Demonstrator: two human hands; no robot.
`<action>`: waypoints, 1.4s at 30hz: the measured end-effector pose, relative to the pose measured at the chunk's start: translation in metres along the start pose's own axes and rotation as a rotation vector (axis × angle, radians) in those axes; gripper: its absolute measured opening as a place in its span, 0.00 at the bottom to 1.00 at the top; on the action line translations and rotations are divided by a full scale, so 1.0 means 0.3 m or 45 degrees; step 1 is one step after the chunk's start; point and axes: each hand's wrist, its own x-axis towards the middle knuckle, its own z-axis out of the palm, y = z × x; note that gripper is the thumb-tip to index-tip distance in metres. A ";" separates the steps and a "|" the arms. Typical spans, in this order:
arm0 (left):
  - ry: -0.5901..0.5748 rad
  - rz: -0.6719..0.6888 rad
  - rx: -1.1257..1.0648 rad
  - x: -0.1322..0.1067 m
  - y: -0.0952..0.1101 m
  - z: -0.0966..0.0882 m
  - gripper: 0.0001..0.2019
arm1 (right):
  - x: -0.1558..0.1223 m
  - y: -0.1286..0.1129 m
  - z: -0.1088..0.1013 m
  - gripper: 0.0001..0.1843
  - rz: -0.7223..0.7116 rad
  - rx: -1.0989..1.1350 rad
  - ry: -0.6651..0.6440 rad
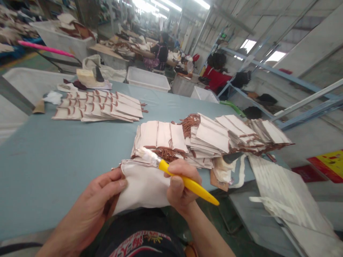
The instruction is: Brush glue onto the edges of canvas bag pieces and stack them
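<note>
My left hand (91, 207) pinches the left edge of a cream fabric piece (142, 187) at the near edge of the blue-grey table (53, 153). My right hand (179, 189) is closed round a yellow-handled brush (184, 180). Its white, glue-coated bristles rest on the piece's top edge. Just beyond lies a heap of cream pieces with brown trim (206, 137), stacked in overlapping rows.
A second spread of cream and brown pieces (99, 107) lies at the far left of the table. White bins (147, 78) stand behind the table. A person (160, 53) works at a far bench. Blue metal shelving (268, 89) and white strips (281, 189) are on the right.
</note>
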 end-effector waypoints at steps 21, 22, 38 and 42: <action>0.039 0.025 -0.079 0.016 0.032 -0.019 0.26 | 0.026 -0.019 0.009 0.08 -0.155 0.029 -0.166; 0.037 0.034 -0.079 0.016 0.031 -0.019 0.25 | 0.032 -0.012 0.017 0.08 -0.192 0.038 -0.199; 0.137 -0.017 -0.142 0.002 0.011 -0.013 0.27 | 0.009 0.053 -0.009 0.09 -0.055 -0.263 -0.007; 0.028 -0.007 -0.079 -0.004 0.001 -0.003 0.25 | 0.014 0.089 0.062 0.10 0.069 -0.304 -0.084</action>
